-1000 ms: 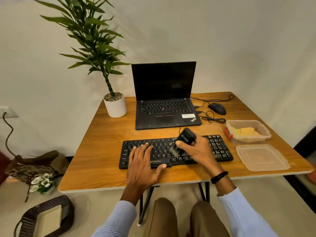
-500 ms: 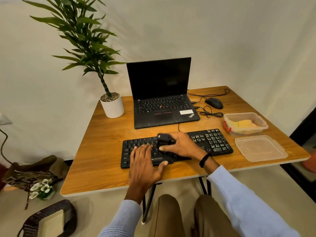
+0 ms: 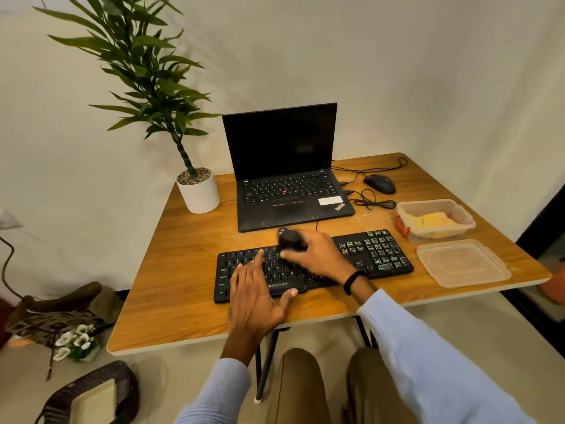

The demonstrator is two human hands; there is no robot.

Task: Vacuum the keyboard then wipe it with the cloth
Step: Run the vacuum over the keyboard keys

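- I saw the black full-size keyboard (image 3: 377,255) lying on the brown wooden surface (image 3: 183,270), toward its 6 o'clock edge.
- My left hand (image 3: 256,289) lay flat on the left half of the keyboard. Its fingers were straight and spread over the keys, and the thumb rested at the front edge, gripping nothing.
- My right hand (image 3: 318,255) had its fingers curled round the small black handheld vacuum (image 3: 289,238), which stood over the top key rows near the keyboard's middle. Blur kept me from telling whether its nozzle touched the keys.
- The folded yellow cloth (image 3: 434,221) sat inside a clear plastic container (image 3: 461,211) at 2 o'clock from the keyboard, well apart from both hands.
- A clear plastic lid (image 3: 463,263) lay flat at 3 o'clock from the keyboard, just beside it.
- An open black laptop (image 3: 287,179) stood at 12 o'clock, with a black wired mouse (image 3: 379,183) at 1 o'clock.
- A white pot holding a green plant (image 3: 198,191) stood at 10 o'clock.
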